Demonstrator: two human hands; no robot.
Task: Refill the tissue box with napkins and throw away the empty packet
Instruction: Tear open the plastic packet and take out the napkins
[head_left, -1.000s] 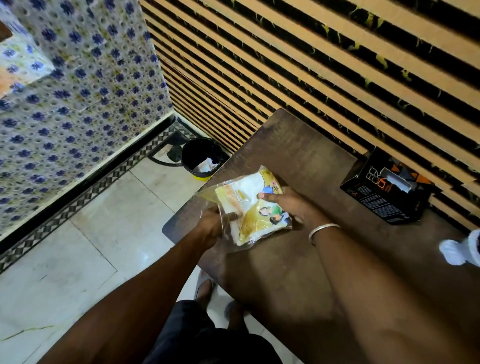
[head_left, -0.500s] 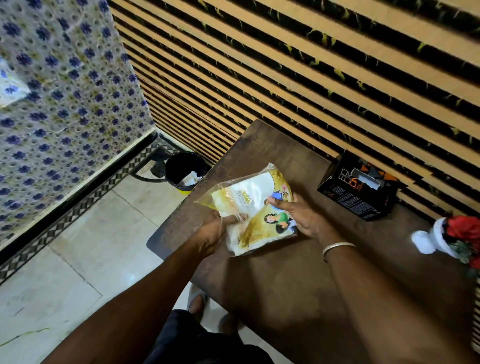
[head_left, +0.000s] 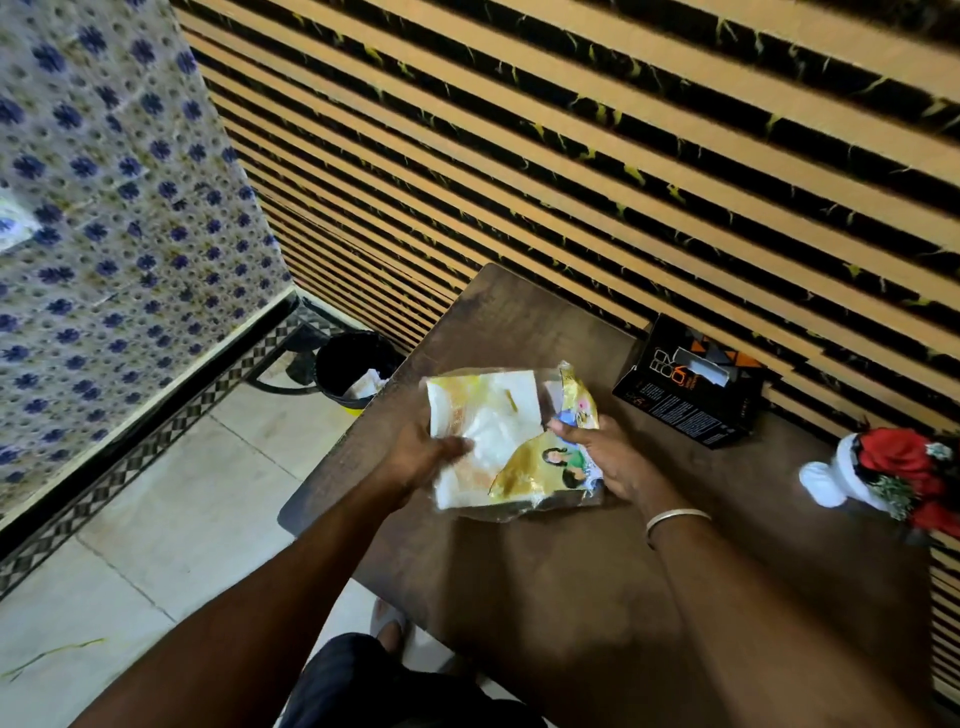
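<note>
A yellow and clear plastic napkin packet (head_left: 550, 467) with white napkins (head_left: 493, 421) inside is held over the brown table (head_left: 519, 571). My left hand (head_left: 421, 454) grips the packet's left side, thumb on the napkins. My right hand (head_left: 608, 457) grips its printed right side, where the plastic looks torn apart. The black tissue box (head_left: 691, 395) lies against the striped wall, to the right of and beyond my hands, with a white tissue showing in its slot.
A black bin (head_left: 353, 371) with white paper in it stands on the tiled floor just left of the table's far corner. A white vase of red flowers (head_left: 893, 473) sits at the table's right edge. My foot shows below the table's near edge.
The packet has been pulled wider between my hands, its plastic splitting and more white napkin showing. The view has shifted, bringing the flowers further in.
</note>
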